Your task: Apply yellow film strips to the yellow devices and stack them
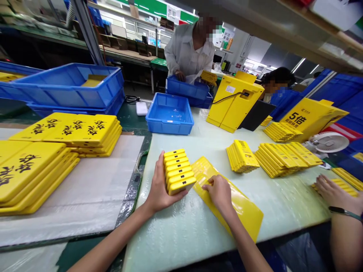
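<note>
My left hand (pixel 161 189) is wrapped round a row of several slim yellow cases that look like power banks (pixel 178 166). They stand side by side, with small dark ports on their upper ends. Just to the right, a glossy yellow sheet (pixel 241 204) with pale rectangular marks at its far end lies slantwise on the table. Over that sheet is my right hand (pixel 219 190), fingers curled and thumb against the forefinger. Anything pinched there is too small to make out.
Large yellow panels with black writing (pixel 93 130) are stacked at left. A blue bin (pixel 170 113) stands ahead. More yellow cases (pixel 242 156) and a yellow display box (pixel 232 102) stand to the right. A co-worker's hand (pixel 334 187) reaches in at right; another person (pixel 190 49) stands across the table.
</note>
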Demonstrator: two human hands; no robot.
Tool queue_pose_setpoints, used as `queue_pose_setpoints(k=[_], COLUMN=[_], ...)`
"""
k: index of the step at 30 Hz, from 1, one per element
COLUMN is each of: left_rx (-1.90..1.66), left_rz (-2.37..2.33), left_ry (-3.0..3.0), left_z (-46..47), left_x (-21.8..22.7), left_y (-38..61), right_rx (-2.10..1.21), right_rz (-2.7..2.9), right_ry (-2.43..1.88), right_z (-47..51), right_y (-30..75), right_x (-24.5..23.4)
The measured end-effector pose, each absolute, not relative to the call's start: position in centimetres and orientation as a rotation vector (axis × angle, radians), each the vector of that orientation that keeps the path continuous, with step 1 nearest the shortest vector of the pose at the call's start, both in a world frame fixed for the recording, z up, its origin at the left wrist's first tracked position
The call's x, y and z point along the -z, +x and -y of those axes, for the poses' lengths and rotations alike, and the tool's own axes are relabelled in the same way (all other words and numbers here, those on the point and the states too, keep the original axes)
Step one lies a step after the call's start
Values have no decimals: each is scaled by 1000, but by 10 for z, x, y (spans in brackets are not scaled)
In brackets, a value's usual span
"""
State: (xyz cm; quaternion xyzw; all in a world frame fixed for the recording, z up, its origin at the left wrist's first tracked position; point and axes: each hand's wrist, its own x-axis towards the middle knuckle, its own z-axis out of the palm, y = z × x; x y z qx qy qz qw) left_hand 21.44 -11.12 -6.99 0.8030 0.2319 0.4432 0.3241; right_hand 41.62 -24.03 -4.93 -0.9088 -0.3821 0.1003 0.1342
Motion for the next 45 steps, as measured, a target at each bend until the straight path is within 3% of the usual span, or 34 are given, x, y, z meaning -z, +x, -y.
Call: queue_pose_setpoints(k=[7,12,21,45], left_rx=[-1152,-1141,-1138,-1162], left_rz=[-585,-574,-544,-533], left_ry=[2097,2034,1980,1982], left_z=[110,111,115,117], left_x=[69,68,71,74], left_y=[214,214,215,217], right_rx=[-772,-1100,-671,-652], right_rz=[800,661,768,1151], right_ry=[-2129,-1746,-1473,-1894], right_z=[243,251,172,125], right_y=[443,455,395,377], right_x=[49,15,-71,-84])
